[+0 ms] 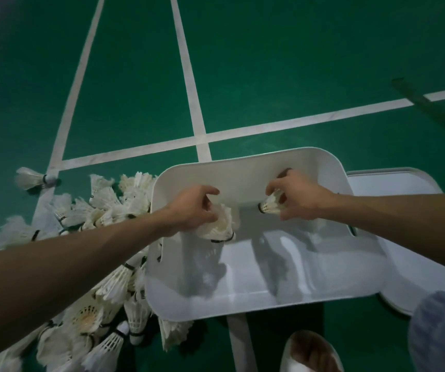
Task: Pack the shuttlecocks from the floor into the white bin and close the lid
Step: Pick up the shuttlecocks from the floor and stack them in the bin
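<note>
Holding both hands over the open white bin [242, 304] here: gripping a clump of shuttlecocks [221, 228] in the curled left hand [194, 210], pinching a single shuttlecock [269, 205] by its feathers in the right hand [296, 196]. Loads more in a pile [100, 210] on the floor [269, 63] just left of the bin, lid [393, 183] lying off to the right. Probably next to weightless but brittle in the feathers, so best to cup loosely round the skirt or take by the cork, no squeezing or stuffing.
</note>
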`<state>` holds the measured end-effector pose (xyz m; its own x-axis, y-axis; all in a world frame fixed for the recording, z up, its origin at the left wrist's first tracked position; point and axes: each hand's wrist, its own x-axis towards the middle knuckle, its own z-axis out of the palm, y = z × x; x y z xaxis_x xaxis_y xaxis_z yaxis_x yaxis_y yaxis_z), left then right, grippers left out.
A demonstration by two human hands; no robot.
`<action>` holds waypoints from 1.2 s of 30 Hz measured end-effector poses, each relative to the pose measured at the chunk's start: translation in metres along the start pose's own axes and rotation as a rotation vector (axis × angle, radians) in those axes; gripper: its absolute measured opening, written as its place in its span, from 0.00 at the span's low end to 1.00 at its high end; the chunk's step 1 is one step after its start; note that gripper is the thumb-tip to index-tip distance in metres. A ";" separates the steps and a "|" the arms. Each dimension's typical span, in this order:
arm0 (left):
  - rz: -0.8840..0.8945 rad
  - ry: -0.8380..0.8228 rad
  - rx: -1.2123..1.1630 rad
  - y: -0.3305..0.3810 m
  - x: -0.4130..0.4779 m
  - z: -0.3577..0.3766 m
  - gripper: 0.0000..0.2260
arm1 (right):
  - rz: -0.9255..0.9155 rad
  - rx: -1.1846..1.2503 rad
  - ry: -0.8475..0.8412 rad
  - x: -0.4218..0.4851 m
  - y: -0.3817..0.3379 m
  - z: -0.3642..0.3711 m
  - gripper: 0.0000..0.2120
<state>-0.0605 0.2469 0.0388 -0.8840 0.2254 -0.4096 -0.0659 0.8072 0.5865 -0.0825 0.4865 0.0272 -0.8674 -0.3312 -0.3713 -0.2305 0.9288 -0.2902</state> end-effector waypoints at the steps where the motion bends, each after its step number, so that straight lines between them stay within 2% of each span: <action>1: -0.023 -0.003 -0.011 -0.002 0.003 0.000 0.25 | 0.005 0.018 0.013 0.002 -0.001 0.003 0.30; 5: -0.081 -0.043 -0.053 -0.005 0.011 0.003 0.24 | 0.024 0.082 0.083 0.009 0.000 0.011 0.31; 10: -0.034 -0.043 0.029 -0.001 0.017 0.004 0.24 | 0.011 0.047 0.128 0.008 -0.001 0.015 0.28; 15: -0.022 -0.021 0.069 -0.001 0.018 0.001 0.20 | -0.039 -0.096 0.027 0.008 -0.006 0.017 0.20; 20: -0.021 -0.016 0.048 -0.006 0.015 -0.002 0.15 | -0.009 -0.156 -0.011 0.020 -0.006 0.014 0.23; 30: -0.026 -0.026 0.045 -0.006 0.023 0.002 0.15 | 0.000 -0.006 -0.002 0.036 -0.025 0.046 0.29; 36: -0.017 -0.043 0.032 -0.012 0.022 0.008 0.14 | 0.104 0.318 0.091 0.038 -0.029 0.078 0.29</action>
<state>-0.0754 0.2459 0.0173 -0.8620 0.2342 -0.4496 -0.0656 0.8279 0.5570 -0.0742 0.4338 -0.0476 -0.9182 -0.2082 -0.3371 -0.0025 0.8537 -0.5207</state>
